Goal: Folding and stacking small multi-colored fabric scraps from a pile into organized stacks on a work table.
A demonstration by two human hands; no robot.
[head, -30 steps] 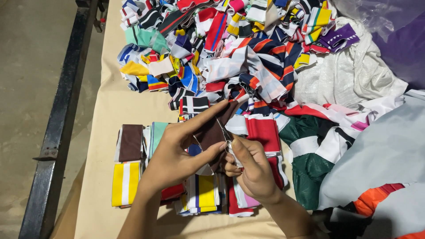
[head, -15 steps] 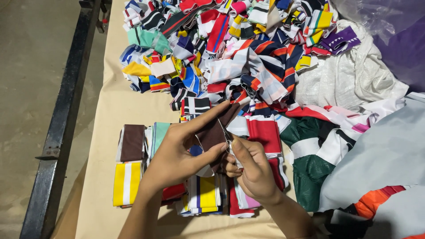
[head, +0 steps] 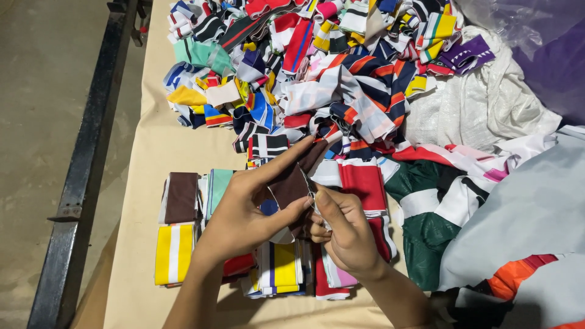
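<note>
Head view, left to right: a yellow-and-white striped piece [head: 173, 253] lies on the table [head: 152, 152]. Your left hand [head: 244, 213] pinches a dark brown fabric piece [head: 291, 186] between thumb and fingers. Your right hand [head: 344, 228] grips its edge, beside a red piece [head: 364, 183].

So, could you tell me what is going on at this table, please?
A person holds a dark brown fabric piece up between both hands: the left hand pinches it from the side, and the right hand works at its edge. Beneath lie neat folded stacks, including a yellow and white striped piece. A loose pile of colourful scraps covers the beige table beyond.
</note>
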